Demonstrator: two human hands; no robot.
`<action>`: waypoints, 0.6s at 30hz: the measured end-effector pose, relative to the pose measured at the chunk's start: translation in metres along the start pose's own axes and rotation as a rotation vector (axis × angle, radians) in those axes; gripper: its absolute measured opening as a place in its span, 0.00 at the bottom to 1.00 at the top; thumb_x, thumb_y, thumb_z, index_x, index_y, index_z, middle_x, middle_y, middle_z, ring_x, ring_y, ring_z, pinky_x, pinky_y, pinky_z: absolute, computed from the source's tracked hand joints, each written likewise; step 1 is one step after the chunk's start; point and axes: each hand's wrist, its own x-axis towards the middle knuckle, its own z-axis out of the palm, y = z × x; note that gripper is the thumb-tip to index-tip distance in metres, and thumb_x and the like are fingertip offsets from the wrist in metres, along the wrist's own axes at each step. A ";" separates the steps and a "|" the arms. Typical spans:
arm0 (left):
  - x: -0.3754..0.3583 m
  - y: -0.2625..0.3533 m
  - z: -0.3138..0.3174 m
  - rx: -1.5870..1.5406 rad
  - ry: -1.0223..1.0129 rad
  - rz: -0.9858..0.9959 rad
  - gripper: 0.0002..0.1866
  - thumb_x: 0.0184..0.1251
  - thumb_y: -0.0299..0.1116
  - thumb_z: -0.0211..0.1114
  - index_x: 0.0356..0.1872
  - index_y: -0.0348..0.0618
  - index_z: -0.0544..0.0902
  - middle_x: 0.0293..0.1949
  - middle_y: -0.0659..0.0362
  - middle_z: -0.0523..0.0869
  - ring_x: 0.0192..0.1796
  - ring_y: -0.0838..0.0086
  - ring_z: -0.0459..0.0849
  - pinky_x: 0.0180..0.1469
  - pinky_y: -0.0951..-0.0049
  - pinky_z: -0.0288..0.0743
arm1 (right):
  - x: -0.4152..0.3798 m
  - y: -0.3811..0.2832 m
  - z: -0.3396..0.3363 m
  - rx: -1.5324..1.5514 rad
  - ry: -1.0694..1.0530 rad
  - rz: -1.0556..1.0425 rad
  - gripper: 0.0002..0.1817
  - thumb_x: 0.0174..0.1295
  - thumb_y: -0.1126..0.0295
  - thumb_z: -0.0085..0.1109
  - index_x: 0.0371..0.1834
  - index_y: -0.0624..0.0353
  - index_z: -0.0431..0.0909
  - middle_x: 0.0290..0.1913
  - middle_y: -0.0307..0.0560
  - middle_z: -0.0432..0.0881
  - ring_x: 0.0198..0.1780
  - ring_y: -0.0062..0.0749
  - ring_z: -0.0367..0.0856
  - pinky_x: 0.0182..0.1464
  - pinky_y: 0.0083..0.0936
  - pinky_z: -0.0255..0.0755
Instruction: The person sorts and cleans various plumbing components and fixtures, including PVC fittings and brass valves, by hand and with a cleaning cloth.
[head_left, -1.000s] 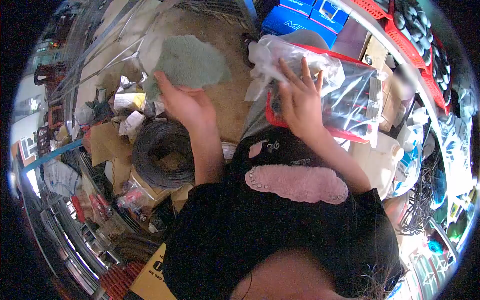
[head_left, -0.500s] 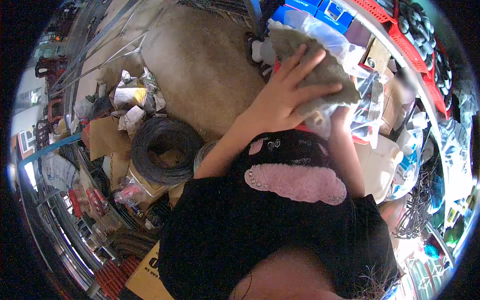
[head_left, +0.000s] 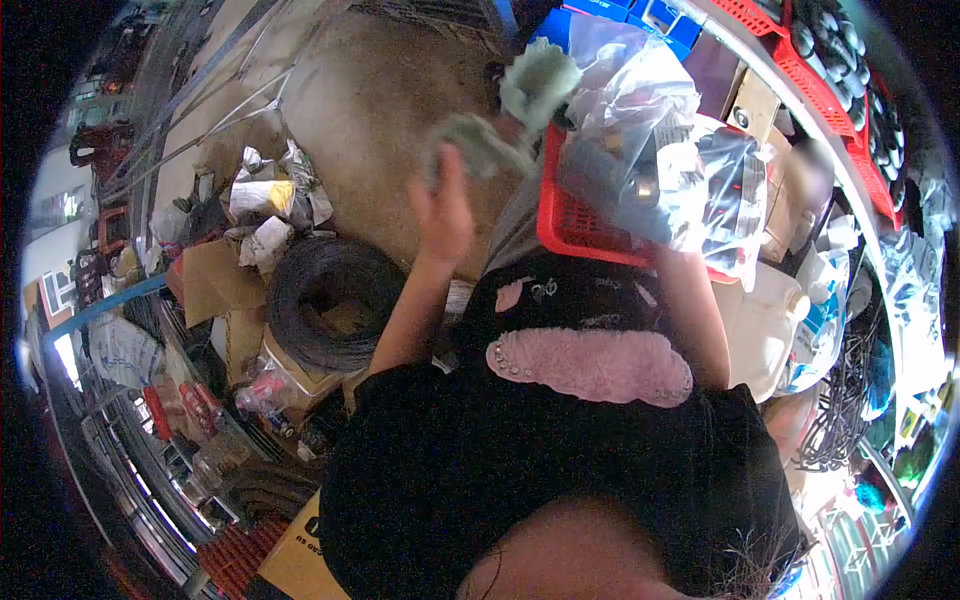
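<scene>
My left hand is raised over the floor with a grey-green cloth at its fingers. Motion blurs the cloth, which stretches up and right to a bunched end near the blue boxes. My right hand is at a clear plastic bag with dark contents; the bag covers its fingers, so its grip is hidden. Under the bag is a red plastic basket, close in front of my body.
A coil of dark wire lies at the left beside cardboard and crumpled paper. Blue boxes stand at the top. A whitish jug is right of my right forearm. Red baskets of gloves line the upper right.
My left hand has swung left and down, pulling the cloth away from the bag. The cloth no longer covers the bag, and more of the red basket shows.
</scene>
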 end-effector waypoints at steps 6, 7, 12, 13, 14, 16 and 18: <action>0.031 -0.019 0.013 0.249 -0.194 0.469 0.21 0.78 0.38 0.51 0.64 0.35 0.72 0.66 0.47 0.73 0.67 0.61 0.72 0.68 0.61 0.64 | 0.001 0.001 -0.007 0.053 -0.033 0.045 0.31 0.72 0.49 0.37 0.67 0.62 0.67 0.62 0.57 0.75 0.61 0.48 0.76 0.64 0.48 0.69; 0.032 -0.001 0.031 0.386 -0.323 0.468 0.24 0.69 0.38 0.59 0.66 0.47 0.73 0.69 0.46 0.68 0.71 0.54 0.65 0.70 0.55 0.60 | 0.001 0.001 -0.007 0.061 -0.042 0.050 0.30 0.72 0.49 0.37 0.67 0.62 0.67 0.63 0.57 0.75 0.61 0.48 0.76 0.65 0.48 0.68; 0.016 0.017 0.079 0.886 -0.860 0.602 0.32 0.52 0.36 0.68 0.63 0.75 0.77 0.77 0.59 0.57 0.78 0.51 0.51 0.72 0.33 0.46 | -0.001 0.000 -0.013 0.093 -0.057 0.062 0.30 0.72 0.50 0.38 0.67 0.61 0.67 0.63 0.57 0.75 0.61 0.49 0.75 0.65 0.49 0.68; 0.014 0.015 0.078 0.835 -0.892 0.598 0.33 0.52 0.34 0.67 0.63 0.72 0.77 0.78 0.60 0.57 0.79 0.52 0.50 0.73 0.34 0.40 | 0.001 0.000 -0.015 0.106 -0.063 0.068 0.30 0.72 0.50 0.38 0.67 0.61 0.67 0.63 0.57 0.75 0.62 0.49 0.75 0.65 0.50 0.68; 0.017 0.016 0.074 0.767 -0.943 0.551 0.29 0.53 0.33 0.66 0.60 0.69 0.79 0.76 0.60 0.60 0.79 0.52 0.51 0.74 0.35 0.39 | 0.000 0.000 -0.016 0.115 -0.067 0.075 0.30 0.71 0.50 0.38 0.67 0.61 0.66 0.63 0.57 0.75 0.62 0.49 0.75 0.65 0.50 0.68; 0.021 0.021 0.058 0.632 -1.037 0.447 0.23 0.54 0.33 0.65 0.54 0.63 0.84 0.74 0.60 0.66 0.79 0.53 0.53 0.74 0.36 0.38 | 0.000 0.001 -0.017 0.130 -0.076 0.087 0.30 0.71 0.51 0.38 0.67 0.61 0.66 0.63 0.57 0.74 0.62 0.50 0.75 0.65 0.51 0.67; 0.021 0.019 0.036 0.570 -1.091 0.385 0.15 0.55 0.34 0.64 0.45 0.57 0.86 0.69 0.59 0.73 0.78 0.53 0.54 0.75 0.37 0.37 | 0.002 0.002 -0.017 0.139 -0.088 0.098 0.30 0.71 0.51 0.38 0.68 0.61 0.66 0.63 0.57 0.74 0.62 0.50 0.75 0.66 0.51 0.67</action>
